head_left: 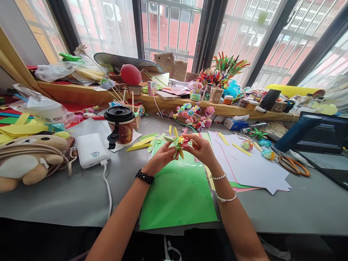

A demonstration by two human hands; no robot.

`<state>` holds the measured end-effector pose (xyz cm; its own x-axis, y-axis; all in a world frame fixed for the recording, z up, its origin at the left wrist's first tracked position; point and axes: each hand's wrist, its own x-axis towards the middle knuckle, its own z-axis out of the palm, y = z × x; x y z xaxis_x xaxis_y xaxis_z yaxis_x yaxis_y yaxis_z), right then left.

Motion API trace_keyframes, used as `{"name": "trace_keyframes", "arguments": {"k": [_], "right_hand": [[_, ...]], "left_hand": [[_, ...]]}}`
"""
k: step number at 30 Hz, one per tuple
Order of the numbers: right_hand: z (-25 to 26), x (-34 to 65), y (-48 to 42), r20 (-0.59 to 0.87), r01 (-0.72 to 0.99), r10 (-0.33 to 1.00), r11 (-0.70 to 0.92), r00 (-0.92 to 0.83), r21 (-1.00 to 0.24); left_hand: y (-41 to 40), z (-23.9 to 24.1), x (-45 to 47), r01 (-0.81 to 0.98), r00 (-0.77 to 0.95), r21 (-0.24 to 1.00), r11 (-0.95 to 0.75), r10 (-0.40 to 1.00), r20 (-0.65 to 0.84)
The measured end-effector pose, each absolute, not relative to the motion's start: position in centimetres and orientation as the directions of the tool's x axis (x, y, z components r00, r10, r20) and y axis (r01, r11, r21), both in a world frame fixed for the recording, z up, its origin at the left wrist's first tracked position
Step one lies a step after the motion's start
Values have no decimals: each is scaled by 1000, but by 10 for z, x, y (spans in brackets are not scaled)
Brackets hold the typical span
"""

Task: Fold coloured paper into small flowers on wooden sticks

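Between my hands, above a green sheet in a clear sleeve, is a folded paper flower with yellow, green and pink pointed pieces. My left hand pinches it from the lower left, fingers closed on its underside. From the right, my right hand has thumb and fingertips closed on the pink part. Some of the folds are hidden behind my fingers. Loose yellow and green paper strips lie to the left of it.
A lidded coffee cup and a white power bank with its cable stand left, near a plush bear. White paper sheets, orange-handled scissors, a blue bottle and a laptop are right. Crafts crowd the windowsill.
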<state>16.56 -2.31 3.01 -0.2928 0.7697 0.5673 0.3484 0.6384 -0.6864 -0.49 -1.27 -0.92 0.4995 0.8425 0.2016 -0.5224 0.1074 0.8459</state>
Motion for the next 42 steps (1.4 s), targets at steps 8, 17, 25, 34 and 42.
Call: {"name": "trace_keyframes", "arguments": {"k": [8,17,25,34,42], "right_hand": [[29,164,-22,580,350,788,613,-208,-708],[28,163,-22,548,372,790,614,-277,-697],[23,164,-19,519,302,768,631,-376,-715],[24,162,-21,510,338,783,617,-357,-710],[22,164,-18,476,309,829,554,-294,-773]], "left_hand": [[-11,-3,-6,-423,307,888,-182,893,329],[-12,-4,-9,-327,313,894,-308,857,410],[-11,-2,-11,-253,329,919,-302,866,375],[-11,-3,-10,-270,302,922,-279,884,356],[-11,-2,-10,-312,279,904,-293,881,382]]}}
